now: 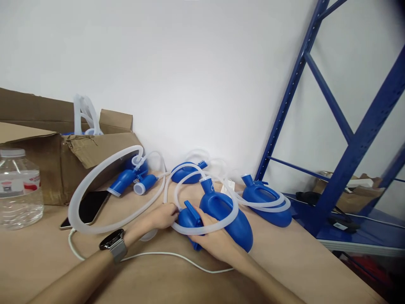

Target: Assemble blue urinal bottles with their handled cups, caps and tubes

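My right hand (213,240) is wrapped round a blue plastic urinal head (187,220) with a flap lid. Fingers of my left hand (164,215), which has a watch on its wrist, are pinched at the head's left end, where a clear tube seems to meet it; the exact grip is hidden. A looped translucent hose (218,227) passes across my right hand. Just beyond that hand lies a blue urinal bottle (242,228), a hose in its neck. Another blue bottle (275,217) rests to the right, and one more (182,174) sits near the wall.
Two blue urinal heads (122,182) lie by an open cardboard box (95,150) holding more hoses. A phone (91,209), a water bottle (20,190) and a white cable (164,253) are on the table (142,283). Blue shelving (341,169) stands at right.
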`<action>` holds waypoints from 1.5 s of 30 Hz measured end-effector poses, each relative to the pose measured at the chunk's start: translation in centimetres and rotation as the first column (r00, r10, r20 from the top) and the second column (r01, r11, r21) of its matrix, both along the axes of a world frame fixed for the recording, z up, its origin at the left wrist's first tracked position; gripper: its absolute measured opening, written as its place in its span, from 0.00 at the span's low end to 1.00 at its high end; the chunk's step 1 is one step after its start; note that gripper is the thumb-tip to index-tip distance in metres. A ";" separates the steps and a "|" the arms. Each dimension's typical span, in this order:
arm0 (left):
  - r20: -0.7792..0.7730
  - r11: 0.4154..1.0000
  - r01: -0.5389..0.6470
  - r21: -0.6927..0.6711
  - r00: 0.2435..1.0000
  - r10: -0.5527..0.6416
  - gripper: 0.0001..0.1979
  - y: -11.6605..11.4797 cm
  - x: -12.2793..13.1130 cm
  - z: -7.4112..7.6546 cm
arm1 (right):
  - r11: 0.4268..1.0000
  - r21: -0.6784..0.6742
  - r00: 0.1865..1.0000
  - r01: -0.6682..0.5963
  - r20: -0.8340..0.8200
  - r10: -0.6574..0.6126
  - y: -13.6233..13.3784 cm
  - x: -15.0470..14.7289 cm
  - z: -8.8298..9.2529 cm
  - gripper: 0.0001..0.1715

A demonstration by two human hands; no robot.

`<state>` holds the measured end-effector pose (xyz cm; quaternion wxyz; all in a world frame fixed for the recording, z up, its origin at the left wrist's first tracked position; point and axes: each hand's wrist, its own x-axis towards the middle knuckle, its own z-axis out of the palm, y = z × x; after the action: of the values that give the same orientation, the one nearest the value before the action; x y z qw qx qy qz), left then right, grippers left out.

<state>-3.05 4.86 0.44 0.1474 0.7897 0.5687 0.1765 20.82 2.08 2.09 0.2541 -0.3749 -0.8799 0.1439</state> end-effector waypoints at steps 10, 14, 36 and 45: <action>0.633 0.993 -0.113 -0.017 0.768 0.098 0.22 0.7 0.0 -1.0 | 0.668 -0.635 0.519 -0.388 -0.749 -0.411 0.6 -2.2 -5.0 0.48; 0.735 0.997 -0.026 -0.077 0.674 0.075 0.28 0.1 -0.6 0.2 | 0.603 -0.640 0.434 -0.476 -0.768 -0.471 0.0 -2.0 -3.9 0.45; 0.852 0.969 0.058 -0.238 0.493 0.180 0.16 0.6 -1.2 -0.4 | 0.890 -0.448 0.705 -0.084 -0.658 -0.264 0.8 -1.6 -5.2 0.41; 0.858 0.979 -0.038 -0.200 0.475 0.194 0.14 0.5 -0.2 -1.0 | 0.921 -0.389 0.810 0.015 -0.536 -0.240 0.7 -2.1 -4.5 0.45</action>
<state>-3.29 5.31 -0.56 0.4636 0.5360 0.4788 0.5182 18.72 2.75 -2.39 0.4417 -0.4139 -0.6919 0.3937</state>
